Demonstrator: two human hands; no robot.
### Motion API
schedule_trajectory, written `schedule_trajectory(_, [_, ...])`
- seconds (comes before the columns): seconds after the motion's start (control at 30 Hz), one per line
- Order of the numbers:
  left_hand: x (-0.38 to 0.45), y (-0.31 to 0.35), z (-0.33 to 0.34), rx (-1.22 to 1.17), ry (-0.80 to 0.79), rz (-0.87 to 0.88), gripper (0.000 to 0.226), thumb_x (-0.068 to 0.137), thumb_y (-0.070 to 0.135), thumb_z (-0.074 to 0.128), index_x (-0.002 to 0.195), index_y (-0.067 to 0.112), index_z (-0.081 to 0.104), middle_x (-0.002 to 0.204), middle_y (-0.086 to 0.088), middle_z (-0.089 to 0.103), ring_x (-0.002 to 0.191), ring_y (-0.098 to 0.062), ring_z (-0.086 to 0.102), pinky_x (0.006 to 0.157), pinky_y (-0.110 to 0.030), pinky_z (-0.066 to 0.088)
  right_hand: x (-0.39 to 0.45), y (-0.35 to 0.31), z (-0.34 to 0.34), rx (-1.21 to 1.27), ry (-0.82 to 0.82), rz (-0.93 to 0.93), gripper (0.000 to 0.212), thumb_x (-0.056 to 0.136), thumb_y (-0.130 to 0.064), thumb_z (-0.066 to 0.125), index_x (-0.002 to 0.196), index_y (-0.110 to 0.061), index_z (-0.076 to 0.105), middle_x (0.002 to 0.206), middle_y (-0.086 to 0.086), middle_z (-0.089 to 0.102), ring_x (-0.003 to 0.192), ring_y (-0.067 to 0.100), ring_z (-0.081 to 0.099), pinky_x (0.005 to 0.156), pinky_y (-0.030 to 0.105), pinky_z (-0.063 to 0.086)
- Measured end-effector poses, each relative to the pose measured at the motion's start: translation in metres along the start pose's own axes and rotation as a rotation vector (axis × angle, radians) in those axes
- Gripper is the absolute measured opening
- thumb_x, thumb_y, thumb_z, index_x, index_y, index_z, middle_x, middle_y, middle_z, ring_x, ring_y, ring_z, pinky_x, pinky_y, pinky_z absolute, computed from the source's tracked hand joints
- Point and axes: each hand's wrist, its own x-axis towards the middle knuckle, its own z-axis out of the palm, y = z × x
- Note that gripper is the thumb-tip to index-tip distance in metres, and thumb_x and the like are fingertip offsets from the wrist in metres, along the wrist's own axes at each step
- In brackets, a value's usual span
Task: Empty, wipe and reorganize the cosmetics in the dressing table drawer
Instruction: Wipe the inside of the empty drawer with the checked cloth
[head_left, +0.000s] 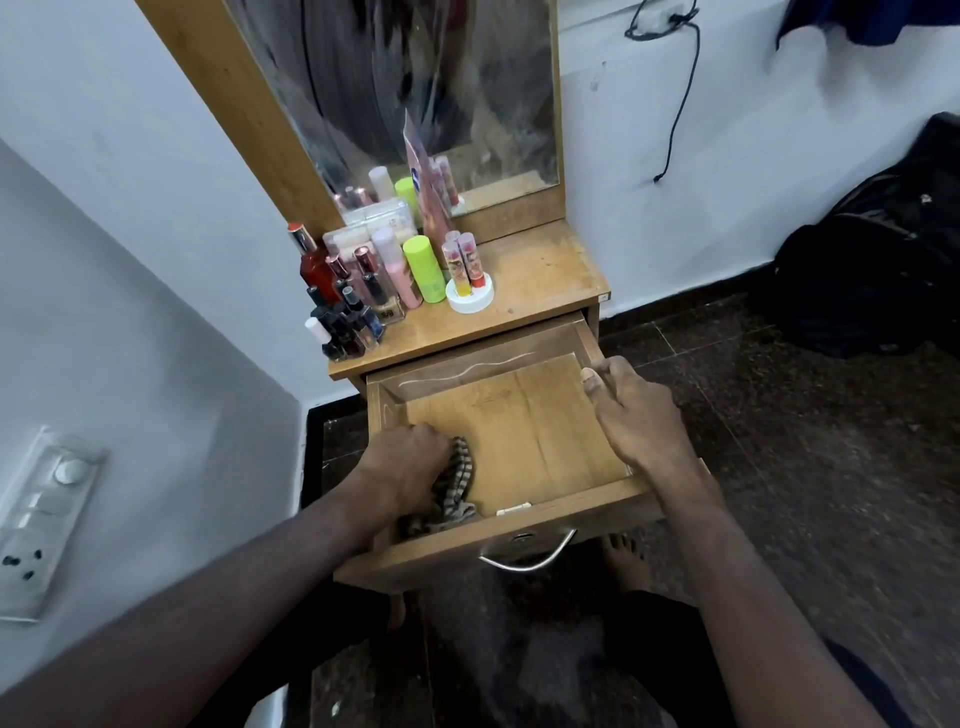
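Note:
The wooden drawer (519, 530) is pulled out and holds no cosmetics. My left hand (402, 467) presses a striped cloth (452, 493) against the drawer floor in the near left corner. My right hand (634, 415) grips the drawer's right side wall, thumb inside. The cosmetics stand on the dressing table top (535, 280): a red bottle (314, 265), several dark nail polish bottles (345, 325), a lime green tube (425, 269), a pink tube (397, 265) and lip balms in a white cap (467, 270).
A mirror (431, 93) rises behind the table top. A white wall with a switch panel (41, 514) is at the left. A black bag (872, 260) lies on the dark floor at the right. My bare foot (626, 564) is under the drawer's metal handle (530, 558).

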Motion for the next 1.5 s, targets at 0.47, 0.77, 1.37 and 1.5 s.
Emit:
schedule_trajectory(0.47, [0.045,0.038,0.014,-0.386,0.104,0.277,0.032,0.093,0.021,0.075,0.121,0.013,0.061,0.125,-0.010,0.064,0.115,-0.026,0.062,0.097,-0.035,0.048,0.005,0.001,0.006,-0.007,0.044,0.012,0.035,0.109,-0.053,0.038,0.125,-0.027,0.057,0.095,-0.001,0.066,0.088,0.022,0.063,0.077,0.036,0.043])
schedule_trajectory(0.77, [0.090,0.116,-0.022,-0.619,0.334,0.294,0.048,0.078,0.033,0.082,0.117,0.013,0.064,0.111,-0.008,0.067,0.096,-0.029,0.069,0.083,-0.041,0.061,0.007,-0.003,0.009,-0.014,0.069,0.058,0.036,0.110,-0.053,0.034,0.126,-0.027,0.052,0.099,0.002,0.065,0.088,0.025,0.059,0.078,0.038,0.043])
schedule_trajectory(1.37, [0.069,0.034,-0.012,-2.389,0.116,-0.129,0.038,0.113,0.027,0.039,0.129,0.008,0.068,0.125,-0.017,0.075,0.104,-0.024,0.074,0.084,-0.036,0.064,0.016,0.003,0.004,0.032,0.029,0.181,0.049,0.107,-0.059,0.034,0.130,-0.022,0.055,0.110,0.008,0.066,0.098,0.027,0.062,0.086,0.045,0.052])
schedule_trajectory(1.5, [0.048,0.035,-0.022,-2.792,0.040,-0.193,0.070,0.107,0.062,0.036,0.125,0.004,0.069,0.114,-0.021,0.077,0.102,-0.034,0.074,0.090,-0.048,0.063,0.013,0.000,0.002,0.077,0.026,0.182,0.049,0.107,-0.060,0.032,0.125,-0.022,0.057,0.108,0.007,0.064,0.099,0.029,0.062,0.089,0.048,0.053])
